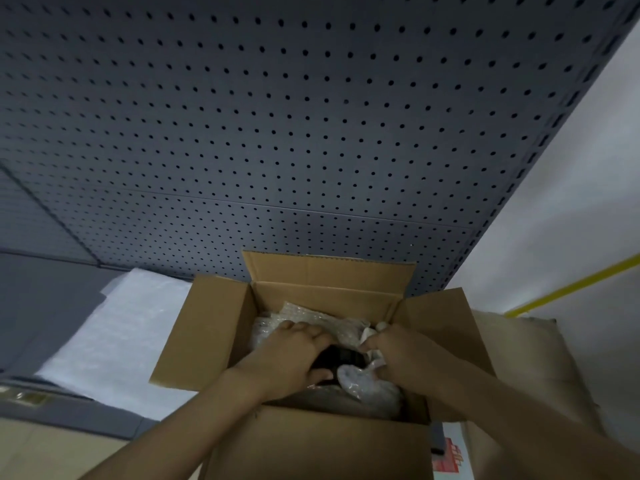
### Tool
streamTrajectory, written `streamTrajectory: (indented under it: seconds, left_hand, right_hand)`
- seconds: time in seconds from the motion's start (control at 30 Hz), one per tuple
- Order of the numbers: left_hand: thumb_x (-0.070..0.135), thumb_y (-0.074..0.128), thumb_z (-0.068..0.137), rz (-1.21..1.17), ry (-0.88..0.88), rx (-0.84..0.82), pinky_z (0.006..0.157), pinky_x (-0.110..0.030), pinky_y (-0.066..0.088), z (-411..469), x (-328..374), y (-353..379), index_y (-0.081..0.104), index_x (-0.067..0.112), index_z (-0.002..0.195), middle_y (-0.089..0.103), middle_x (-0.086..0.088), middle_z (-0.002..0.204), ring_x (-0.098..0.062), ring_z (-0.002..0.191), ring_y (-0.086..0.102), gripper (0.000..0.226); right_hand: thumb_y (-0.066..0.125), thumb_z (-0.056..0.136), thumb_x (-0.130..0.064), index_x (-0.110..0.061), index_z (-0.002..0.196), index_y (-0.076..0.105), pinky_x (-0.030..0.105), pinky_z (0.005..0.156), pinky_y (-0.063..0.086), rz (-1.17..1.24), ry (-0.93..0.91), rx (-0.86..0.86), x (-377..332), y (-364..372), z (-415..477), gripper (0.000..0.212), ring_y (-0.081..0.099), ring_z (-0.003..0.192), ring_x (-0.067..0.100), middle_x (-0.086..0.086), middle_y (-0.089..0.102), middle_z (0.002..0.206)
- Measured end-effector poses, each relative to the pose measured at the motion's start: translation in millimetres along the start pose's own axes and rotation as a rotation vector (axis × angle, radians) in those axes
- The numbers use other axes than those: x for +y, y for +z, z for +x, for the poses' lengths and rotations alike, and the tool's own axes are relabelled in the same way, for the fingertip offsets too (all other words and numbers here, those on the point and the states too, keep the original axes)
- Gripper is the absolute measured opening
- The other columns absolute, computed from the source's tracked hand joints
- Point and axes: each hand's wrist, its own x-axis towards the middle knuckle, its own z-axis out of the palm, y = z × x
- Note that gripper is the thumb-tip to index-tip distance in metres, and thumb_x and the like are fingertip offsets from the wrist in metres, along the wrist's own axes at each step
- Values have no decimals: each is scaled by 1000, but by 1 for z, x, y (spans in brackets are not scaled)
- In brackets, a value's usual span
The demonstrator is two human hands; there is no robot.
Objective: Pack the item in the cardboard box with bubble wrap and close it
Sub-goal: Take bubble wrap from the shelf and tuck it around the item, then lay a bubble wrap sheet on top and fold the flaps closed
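One cardboard box (207, 327), four flaps open. Inside box: one dark item (341, 356), bubble wrap (322, 318) around it. Left hand (294, 358) grips item. Right hand (401, 355) pinches wrap. One white foam sheet (114, 341) left of box.

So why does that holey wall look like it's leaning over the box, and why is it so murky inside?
Head view: the wide-angle lens bends the pegboard so it seems to tilt overhead. Head view: light is dim and even, without glare; the cardboard box interior is shadowed, so the dark item between the left hand and right hand shows little detail. Head view: the bubble wrap looks soft.
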Motion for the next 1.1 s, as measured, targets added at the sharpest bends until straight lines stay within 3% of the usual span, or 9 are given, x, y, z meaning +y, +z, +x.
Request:
streamTrajectory:
  seconds: [0.13,0.37,0.47,0.53,0.8,0.87,0.93,1.03,1.1]
  left_hand:
    - [47,52,89,-37,-19,52,110,-34,30,-16,-19,0,37,31,140,44,7,144,-15,131,40,55]
    - [49,41,89,-126,-130,455,107,-33,39,-89,-128,-39,52,28,130,46,7,142,-13,127,43,47]
    - [50,39,89,-123,-210,533,103,-40,44,-130,-200,-45,56,26,126,53,1,136,-19,124,50,47]
    - [49,39,89,-102,-209,498,103,-42,44,-157,-243,-42,55,25,127,53,-1,136,-21,125,49,48]
    - [39,50,94,-28,-130,359,108,-39,32,-229,-343,-19,49,26,135,45,0,144,-22,133,40,43]
    - [39,49,95,-38,-142,293,110,-40,30,-233,-358,-5,46,26,137,42,-2,147,-23,135,39,45]
    - [39,46,96,-61,-179,195,113,-40,24,-236,-368,13,40,25,142,35,-3,152,-25,139,32,48]
    - [43,41,97,-66,-221,-20,117,-39,14,-236,-383,48,25,26,149,17,-2,159,-22,146,17,56]
    - [44,40,97,-89,-256,-159,118,-41,10,-237,-395,77,17,26,151,8,-3,161,-24,148,8,60]
  right_hand:
    - [55,87,-33,-34,121,58,19,79,43,-37,-63,73,-16,-7,-7,34,56,103,15,2,60,118]
    - [42,94,-45,-46,122,51,30,93,45,-109,-72,279,-116,-22,-8,30,54,108,1,-24,58,122]
    - [43,89,-43,-50,91,68,-4,54,30,-166,-69,451,-180,-23,9,26,63,81,-11,-32,68,93]
    - [26,95,-49,-45,85,71,2,44,36,-71,-85,497,-229,-16,24,46,66,72,-8,-27,72,83]
    - [35,88,-62,-43,93,67,8,82,49,285,-113,505,-373,53,118,38,60,94,-11,-35,65,97]
    - [57,87,-41,-48,85,65,14,90,49,474,-9,409,-380,76,140,11,58,103,-7,-38,62,97]
    - [65,86,-16,-48,81,64,24,94,49,590,134,376,-373,103,157,32,59,105,-1,-25,64,104]
    - [63,87,-17,-28,106,60,31,106,39,544,435,320,-355,138,171,22,51,119,15,-2,58,123]
    - [67,84,-23,-17,122,54,34,106,38,520,680,317,-341,163,175,40,47,123,23,5,52,133]
